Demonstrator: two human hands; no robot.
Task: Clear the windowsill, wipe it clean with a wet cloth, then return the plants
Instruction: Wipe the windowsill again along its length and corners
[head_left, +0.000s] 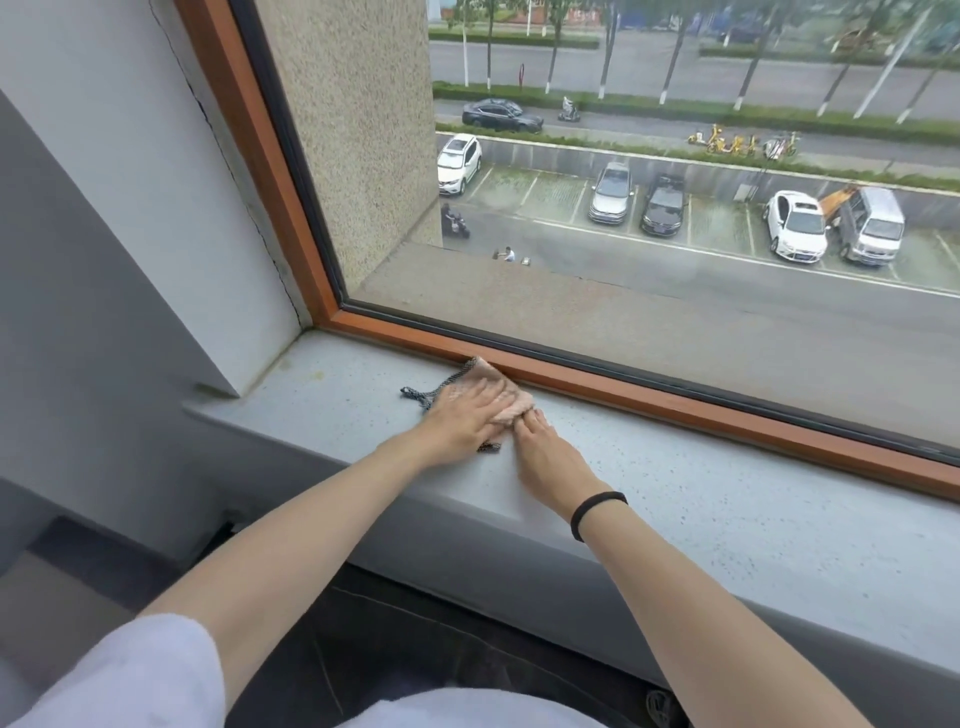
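A pink cloth (511, 402) with a dark checked edge lies on the speckled grey windowsill (727, 499), close against the window frame. My left hand (462, 415) lies flat on the cloth with its fingers straight, pressing it down. My right hand (545, 447) rests beside it on the sill, its fingertips touching the cloth's near right edge. A black band circles my right wrist. No plants are in view.
The orange-brown window frame (675, 400) runs along the back of the sill. A white wall (171, 218) closes the sill's left end. Dark floor (415, 639) lies below the sill's front edge. Parked cars show through the glass.
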